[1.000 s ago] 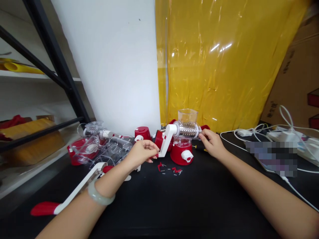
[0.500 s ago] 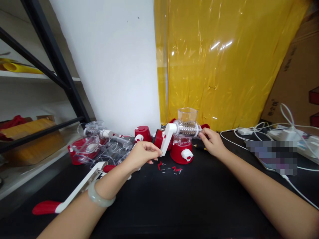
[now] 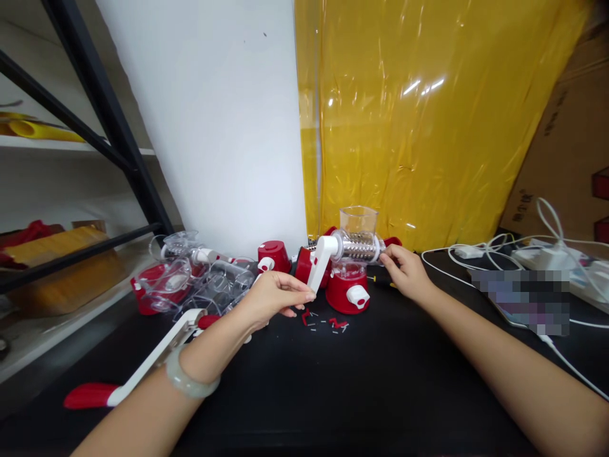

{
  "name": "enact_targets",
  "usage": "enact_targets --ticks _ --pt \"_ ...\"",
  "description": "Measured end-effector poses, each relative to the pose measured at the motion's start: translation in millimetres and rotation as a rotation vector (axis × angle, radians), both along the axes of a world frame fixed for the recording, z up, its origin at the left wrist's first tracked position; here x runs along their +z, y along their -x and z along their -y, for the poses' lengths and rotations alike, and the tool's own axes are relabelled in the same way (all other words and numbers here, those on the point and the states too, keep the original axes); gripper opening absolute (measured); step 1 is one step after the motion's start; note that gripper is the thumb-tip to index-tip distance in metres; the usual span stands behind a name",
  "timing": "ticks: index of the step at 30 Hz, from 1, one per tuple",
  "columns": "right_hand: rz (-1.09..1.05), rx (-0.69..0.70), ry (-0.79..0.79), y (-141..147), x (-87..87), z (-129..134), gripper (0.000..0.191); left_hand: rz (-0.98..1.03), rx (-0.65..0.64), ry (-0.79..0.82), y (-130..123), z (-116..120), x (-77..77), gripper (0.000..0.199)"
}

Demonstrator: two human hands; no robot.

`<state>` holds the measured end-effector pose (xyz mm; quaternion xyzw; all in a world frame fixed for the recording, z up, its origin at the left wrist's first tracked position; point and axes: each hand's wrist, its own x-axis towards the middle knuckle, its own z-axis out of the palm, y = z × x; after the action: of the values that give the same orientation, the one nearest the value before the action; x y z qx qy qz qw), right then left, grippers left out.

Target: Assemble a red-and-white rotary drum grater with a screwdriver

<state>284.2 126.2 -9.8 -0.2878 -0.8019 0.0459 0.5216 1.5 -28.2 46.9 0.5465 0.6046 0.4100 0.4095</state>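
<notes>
A rotary grater with a red base (image 3: 347,296) and a clear hopper (image 3: 358,220) stands on the black table. Its metal drum (image 3: 358,246) lies sideways under the hopper, and a white crank arm (image 3: 321,264) slants down from the drum's left end. My left hand (image 3: 278,294) pinches the lower end of that crank arm between thumb and fingers. At the drum's right end, my right hand (image 3: 403,268) has its fingertips closed on the rim. Small red pieces (image 3: 337,324) and several screws lie in front of the base.
Clear plastic parts (image 3: 221,282) and another red base (image 3: 159,285) are heaped at left, behind a long white handle with a red grip (image 3: 90,395). A phone (image 3: 521,301), white cables and a power strip lie right. A yellow sheet (image 3: 428,127) hangs behind.
My left hand has shifted very slightly to the right along with the crank arm's lower end. My right hand stays at the drum's end.
</notes>
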Motion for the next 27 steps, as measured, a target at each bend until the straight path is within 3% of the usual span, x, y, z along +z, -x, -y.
enact_targets --ticks 14,20,27 --pt "0.015 -0.006 -0.01 -2.4 -3.5 -2.5 0.028 0.412 0.097 0.075 0.4 1.5 8.6 0.015" --pt "0.018 -0.016 -0.005 -1.2 -3.5 -1.7 0.03 0.383 0.147 0.03 4.7 -3.0 4.3 0.01" --pt "0.024 -0.01 -0.007 -1.9 -3.9 -2.7 0.03 0.342 0.11 -0.025 13.0 -6.7 4.4 0.032"
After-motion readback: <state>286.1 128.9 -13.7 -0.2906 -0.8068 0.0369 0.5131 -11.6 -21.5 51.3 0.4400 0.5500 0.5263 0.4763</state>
